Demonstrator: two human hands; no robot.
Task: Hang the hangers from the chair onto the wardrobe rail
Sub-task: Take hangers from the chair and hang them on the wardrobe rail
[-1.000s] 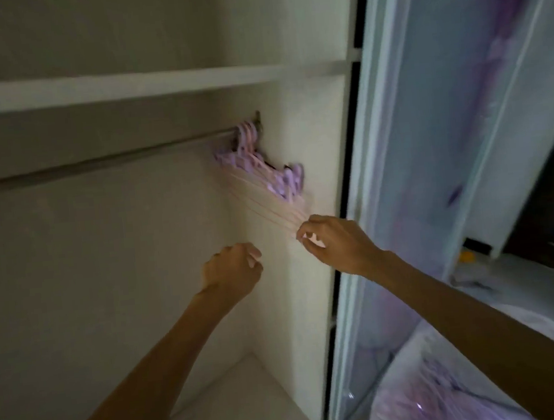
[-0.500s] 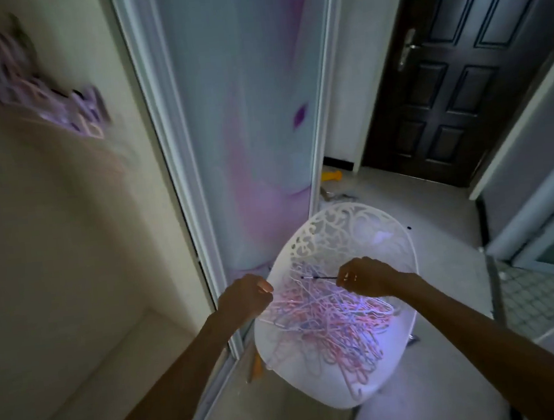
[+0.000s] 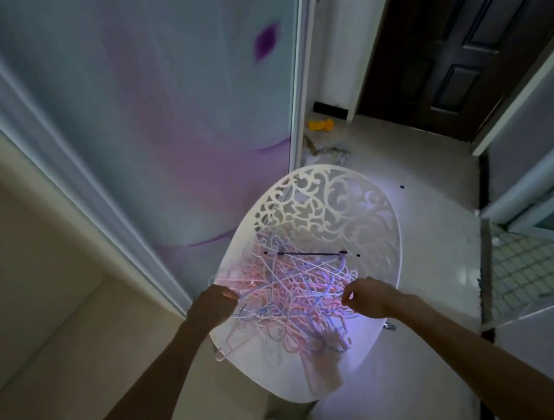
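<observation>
The hangers [image 3: 287, 297] lie in a loose, crossed heap of pink, white and pale blue wire on the seat of the white chair [image 3: 336, 204], with one dark bar [image 3: 310, 254] lying across the top of the pile near the pierced backrest. Your left hand [image 3: 212, 305] is at the left edge of the heap, fingers curled in and apparently pinching a strand or two there; your right hand [image 3: 366, 294] is at the right edge, thumb and forefinger closed as if nipping a thin hanger, though the light is too dim for you to be sure it has one.

The tangle is your main risk. Hooks look threaded through neighbouring frames, so if you lift sharply you will likely drag up a clump, and whatever hangs loosely from it could drop to the floor [image 3: 398, 150]. A few hangers already overhang the front lip of the seat, and a sideways tug could sweep them off. The chair looks light; pulling from one side may shift or tip it against the sliding wardrobe door [image 3: 158, 119] just beside it. The rail is out of sight, so you will be turning with trailing hooks that can snag the door frame.
</observation>
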